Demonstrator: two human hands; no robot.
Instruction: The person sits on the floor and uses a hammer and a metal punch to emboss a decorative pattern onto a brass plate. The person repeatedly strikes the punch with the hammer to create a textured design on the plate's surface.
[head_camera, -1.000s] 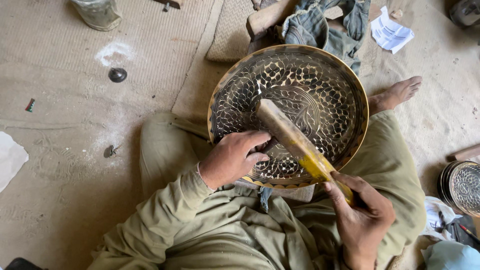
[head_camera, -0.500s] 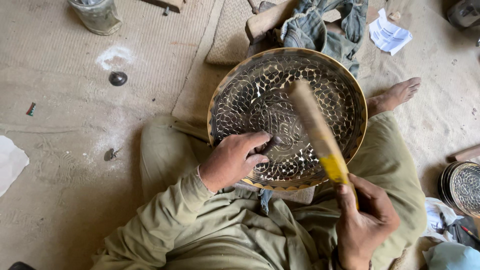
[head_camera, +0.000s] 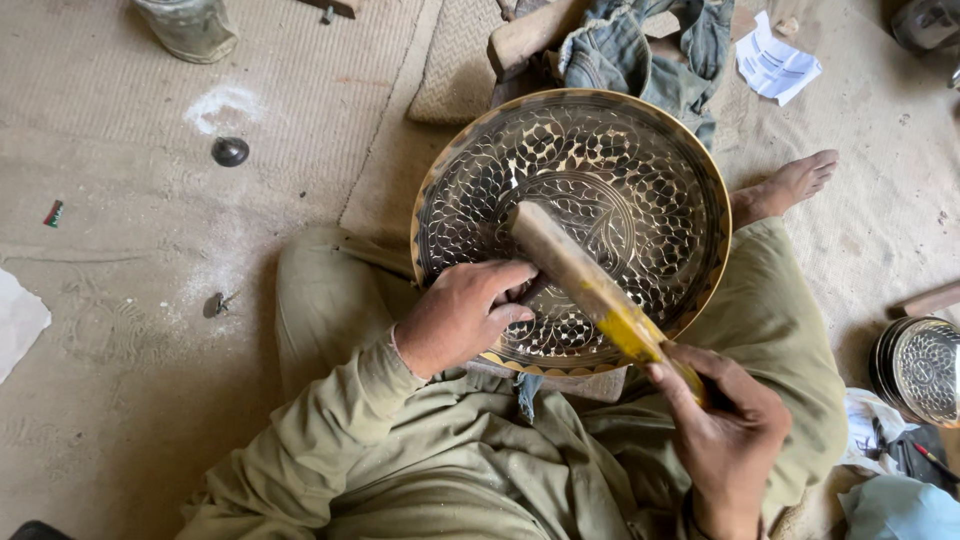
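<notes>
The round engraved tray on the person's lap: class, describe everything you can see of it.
The round engraved tray looks like brass, with a golden rim and a dark face cut with leaf and scale patterns around a central medallion. It rests tilted on the seated person's lap. The left hand presses on its lower part, apparently holding a small tool there. The wooden mallet, gripped by the right hand, lies above its face.
</notes>
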